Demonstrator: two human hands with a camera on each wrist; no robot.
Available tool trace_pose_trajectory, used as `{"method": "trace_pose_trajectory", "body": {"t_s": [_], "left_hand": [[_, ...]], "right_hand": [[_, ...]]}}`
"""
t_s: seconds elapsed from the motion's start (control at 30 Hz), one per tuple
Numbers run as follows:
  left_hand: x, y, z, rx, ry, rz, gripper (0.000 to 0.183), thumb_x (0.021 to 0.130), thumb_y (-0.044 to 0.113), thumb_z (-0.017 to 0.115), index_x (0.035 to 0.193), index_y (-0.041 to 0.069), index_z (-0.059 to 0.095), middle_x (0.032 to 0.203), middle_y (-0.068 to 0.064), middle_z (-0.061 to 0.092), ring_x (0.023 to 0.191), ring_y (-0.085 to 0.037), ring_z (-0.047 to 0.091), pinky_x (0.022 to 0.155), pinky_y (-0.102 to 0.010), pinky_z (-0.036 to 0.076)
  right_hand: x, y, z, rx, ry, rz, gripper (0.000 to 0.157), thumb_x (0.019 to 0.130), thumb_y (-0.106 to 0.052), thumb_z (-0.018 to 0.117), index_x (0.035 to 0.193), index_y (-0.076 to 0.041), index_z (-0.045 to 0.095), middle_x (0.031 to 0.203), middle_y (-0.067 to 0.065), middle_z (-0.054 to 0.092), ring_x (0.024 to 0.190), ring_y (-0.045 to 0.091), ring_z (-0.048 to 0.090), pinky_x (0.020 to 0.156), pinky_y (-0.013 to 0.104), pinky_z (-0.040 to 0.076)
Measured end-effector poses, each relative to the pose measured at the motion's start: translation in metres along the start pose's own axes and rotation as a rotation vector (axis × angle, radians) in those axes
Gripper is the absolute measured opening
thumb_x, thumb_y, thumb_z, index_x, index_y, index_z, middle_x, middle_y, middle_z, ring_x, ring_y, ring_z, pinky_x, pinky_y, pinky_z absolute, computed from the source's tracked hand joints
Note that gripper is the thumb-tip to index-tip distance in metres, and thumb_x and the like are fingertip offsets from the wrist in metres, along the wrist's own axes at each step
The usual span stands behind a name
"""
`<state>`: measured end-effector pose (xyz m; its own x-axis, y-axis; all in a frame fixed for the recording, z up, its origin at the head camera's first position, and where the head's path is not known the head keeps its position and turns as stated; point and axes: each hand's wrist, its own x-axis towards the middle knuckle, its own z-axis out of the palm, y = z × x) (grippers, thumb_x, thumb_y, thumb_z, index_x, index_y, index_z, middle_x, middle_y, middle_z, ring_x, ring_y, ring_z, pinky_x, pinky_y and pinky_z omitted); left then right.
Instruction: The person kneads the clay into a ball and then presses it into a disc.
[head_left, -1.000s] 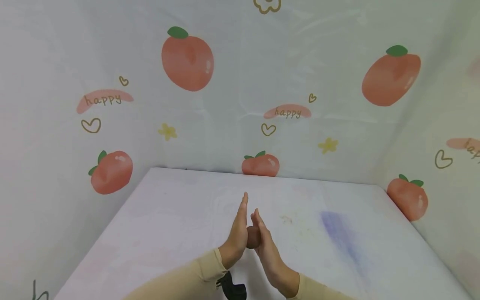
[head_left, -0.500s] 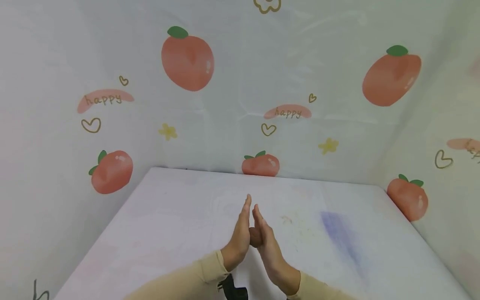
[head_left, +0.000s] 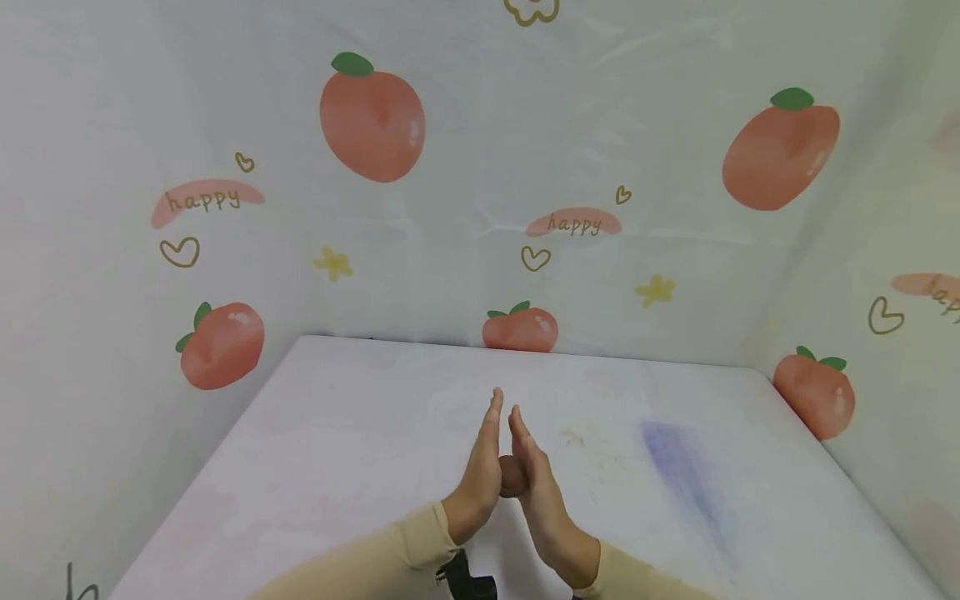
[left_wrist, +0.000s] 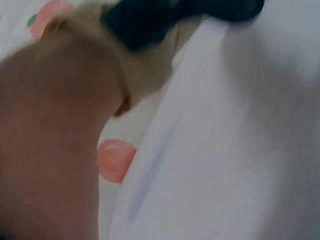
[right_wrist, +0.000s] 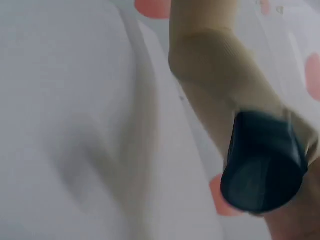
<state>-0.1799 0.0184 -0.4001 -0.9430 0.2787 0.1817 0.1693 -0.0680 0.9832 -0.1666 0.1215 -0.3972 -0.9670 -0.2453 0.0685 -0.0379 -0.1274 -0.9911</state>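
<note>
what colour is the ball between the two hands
The ball is plain brown; it shows best in the head view, partly covered by the right hand.

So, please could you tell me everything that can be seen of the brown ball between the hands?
The ball is brown, roundish and looks matte, perhaps clay. No separate parts show. It sits between the left hand and the right hand, which appear to touch its sides and partly hide it. It seems held above the table; neither wrist view shows it.

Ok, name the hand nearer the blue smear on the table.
Right: the right hand is left of the blue smear; the left hand is farther left, across the brown ball.
</note>
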Motion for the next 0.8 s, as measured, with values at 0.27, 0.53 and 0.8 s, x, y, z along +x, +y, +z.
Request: {"method": "trace_pose_trajectory", "body": {"t_s": [0.27, 0.53, 0.8], "left_hand": [[-0.016, -0.002, 0.009, -0.028, -0.131, -0.034, 0.063, 0.105, 0.044, 0.003, 0.155, 0.005, -0.002, 0.163, -0.008, -0.007, 0.149, -0.028, -0.011, 0.117, -0.058, -0.009], [0.000, -0.004, -0.003, -0.010, 0.007, -0.021, 0.062, 0.106, 0.040, 0.008, 0.155, 0.002, 0.004, 0.163, -0.010, 0.000, 0.150, -0.027, -0.005, 0.119, -0.054, -0.003], [-0.028, 0.005, 0.013, -0.013, -0.144, 0.001, 0.059, 0.105, 0.041, 0.003, 0.156, 0.010, -0.002, 0.162, -0.006, -0.011, 0.148, -0.027, -0.017, 0.114, -0.062, -0.011]], "right_hand": [[0.011, -0.008, -0.008, 0.030, 0.117, -0.087, 0.055, 0.106, -0.042, 0.014, 0.157, -0.023, 0.008, 0.164, 0.001, 0.003, 0.150, 0.024, -0.003, 0.119, 0.055, 0.002], [0.002, -0.005, 0.005, -0.010, 0.041, -0.053, 0.054, 0.107, -0.039, 0.010, 0.157, -0.020, 0.008, 0.163, -0.001, 0.002, 0.149, 0.021, -0.008, 0.118, 0.056, -0.004], [0.025, -0.004, -0.019, -0.013, 0.179, -0.070, 0.052, 0.106, -0.044, 0.014, 0.156, -0.032, 0.003, 0.163, -0.006, -0.001, 0.150, 0.021, -0.007, 0.119, 0.055, 0.002]]}}
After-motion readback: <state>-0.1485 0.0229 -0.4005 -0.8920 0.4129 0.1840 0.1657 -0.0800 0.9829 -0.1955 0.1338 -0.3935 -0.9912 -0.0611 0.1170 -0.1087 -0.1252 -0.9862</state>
